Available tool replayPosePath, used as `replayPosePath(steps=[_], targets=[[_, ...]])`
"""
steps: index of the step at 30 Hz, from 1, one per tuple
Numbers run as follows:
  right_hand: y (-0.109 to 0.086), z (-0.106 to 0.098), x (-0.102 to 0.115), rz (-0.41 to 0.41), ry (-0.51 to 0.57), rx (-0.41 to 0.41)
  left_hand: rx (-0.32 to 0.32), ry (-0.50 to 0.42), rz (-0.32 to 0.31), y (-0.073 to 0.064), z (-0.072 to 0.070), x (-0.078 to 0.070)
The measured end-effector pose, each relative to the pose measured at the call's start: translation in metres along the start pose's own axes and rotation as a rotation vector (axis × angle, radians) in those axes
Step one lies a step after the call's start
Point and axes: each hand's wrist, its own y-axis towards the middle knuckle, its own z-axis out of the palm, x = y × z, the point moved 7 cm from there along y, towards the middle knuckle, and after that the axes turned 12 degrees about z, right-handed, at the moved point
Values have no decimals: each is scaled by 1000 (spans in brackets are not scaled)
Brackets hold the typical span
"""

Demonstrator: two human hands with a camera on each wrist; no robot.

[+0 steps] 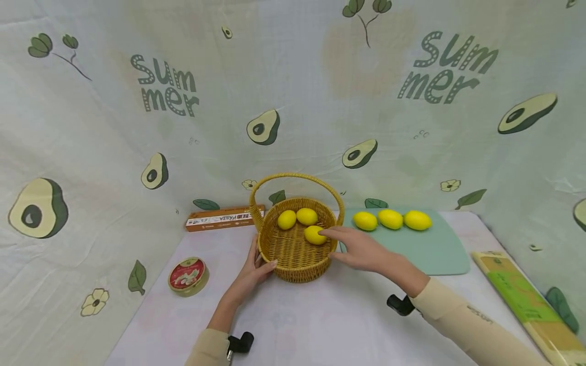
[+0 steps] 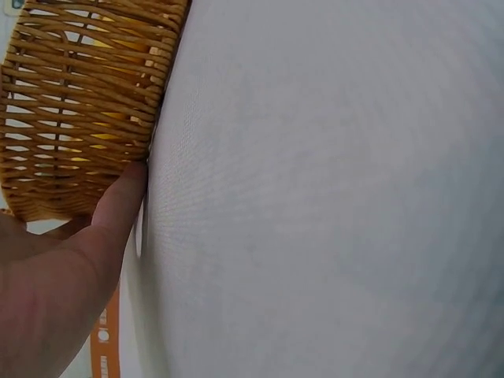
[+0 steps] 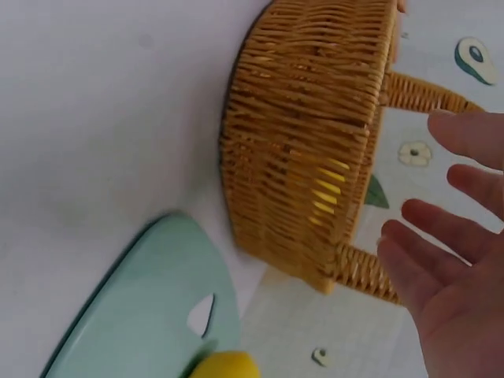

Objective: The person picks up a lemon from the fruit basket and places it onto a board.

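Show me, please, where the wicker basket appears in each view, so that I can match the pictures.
Head: the wicker basket is just below the centre, between the left hand and the right hand.
Left wrist: its woven side fills the upper-left corner, cut off by the edge.
Right wrist: it appears sideways, upper centre.
Shared landmark: the yellow fruits inside, glimpsed through the weave in both wrist views.

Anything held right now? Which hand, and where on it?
Left hand holds the basket, low on the left side of its outer wall. Right hand holds nothing; its fingers are spread.
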Motion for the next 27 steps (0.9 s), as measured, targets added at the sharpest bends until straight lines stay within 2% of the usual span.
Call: replayPosePath(steps=[8,15,22,27], targets=[[34,25,9,106,18,63,6,-25,10,-4,0,2],[66,46,13,192,-126,55,9,-9,7,-2,1,-1],[81,62,9,317,-198,64,10,-13,9,-2,-1,1],[89,69,9,313,-207,83,13,-16,8,0,0,0]])
